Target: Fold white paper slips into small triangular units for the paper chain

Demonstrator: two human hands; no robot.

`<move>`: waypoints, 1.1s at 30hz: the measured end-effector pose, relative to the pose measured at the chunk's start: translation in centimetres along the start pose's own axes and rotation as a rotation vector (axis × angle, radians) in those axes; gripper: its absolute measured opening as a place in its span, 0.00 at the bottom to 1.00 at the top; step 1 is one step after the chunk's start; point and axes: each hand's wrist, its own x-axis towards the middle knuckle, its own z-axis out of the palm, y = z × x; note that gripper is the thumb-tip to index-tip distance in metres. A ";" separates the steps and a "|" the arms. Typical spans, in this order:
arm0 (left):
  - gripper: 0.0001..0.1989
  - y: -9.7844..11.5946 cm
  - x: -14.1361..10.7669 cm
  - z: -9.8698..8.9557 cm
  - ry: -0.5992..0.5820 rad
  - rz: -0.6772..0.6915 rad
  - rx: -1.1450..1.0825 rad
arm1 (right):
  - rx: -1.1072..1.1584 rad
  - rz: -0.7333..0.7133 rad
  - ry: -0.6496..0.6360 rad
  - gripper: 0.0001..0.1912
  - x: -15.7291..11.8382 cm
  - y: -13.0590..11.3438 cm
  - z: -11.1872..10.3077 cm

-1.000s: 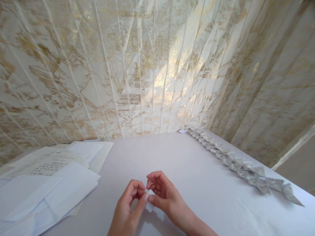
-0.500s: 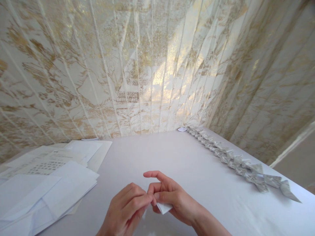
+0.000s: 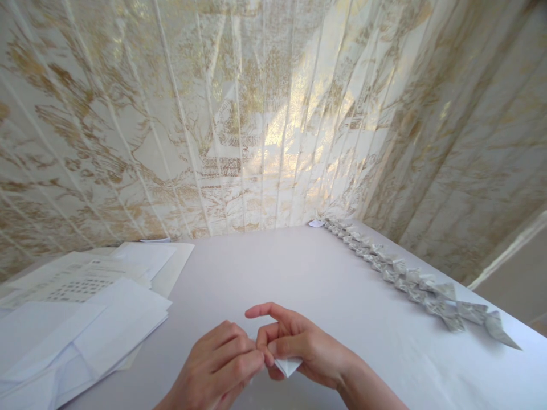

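Observation:
A small folded white paper (image 3: 289, 366) is pinched in my right hand (image 3: 305, 350), between thumb and curled fingers, with its pointed end sticking out below. The right index finger reaches out to the left. My left hand (image 3: 222, 364) is closed, its fingertips meeting the right fingertips at the paper's left side. Whatever lies between the left fingers is hidden behind them. Both hands are above the white table (image 3: 256, 273) near its front edge.
Loose white and printed sheets (image 3: 123, 307) overlap on the left. Along the right edge runs a chain of folded grey printed paper pieces (image 3: 410, 285). A small white paper piece (image 3: 317, 223) lies at the back, before a gold-patterned curtain (image 3: 239, 114).
Both hands have lowered slightly, and the folded paper has turned a little, showing more of its face and point. The left hand's fingers are pressed closer around the paper's left side.

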 end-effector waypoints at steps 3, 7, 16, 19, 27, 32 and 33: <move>0.15 0.0 0.0 -0.1 -0.029 -0.003 0.008 | -0.007 0.007 -0.004 0.28 0.0 0.0 -0.1; 0.12 0.5 0.6 0.1 -0.009 -0.025 -0.007 | -0.010 0.016 -0.003 0.28 0.0 -0.3 0.0; 0.07 2.0 0.6 1.0 0.030 -0.431 0.042 | -0.149 -0.085 0.087 0.25 -0.2 -0.4 0.4; 0.07 1.9 0.4 1.1 0.030 -0.440 0.090 | -0.229 -0.084 0.126 0.24 -0.4 -0.5 0.6; 0.04 1.6 0.2 1.3 -0.025 -0.587 0.050 | -0.341 -0.066 0.159 0.24 -0.2 -0.2 0.5; 0.07 1.8 0.5 1.2 -0.018 -0.693 -0.059 | -0.366 -0.066 0.166 0.24 -0.2 -0.1 0.3; 0.07 1.8 0.6 1.2 -0.018 -0.714 -0.072 | -0.370 -0.064 0.167 0.23 -0.2 -0.1 0.3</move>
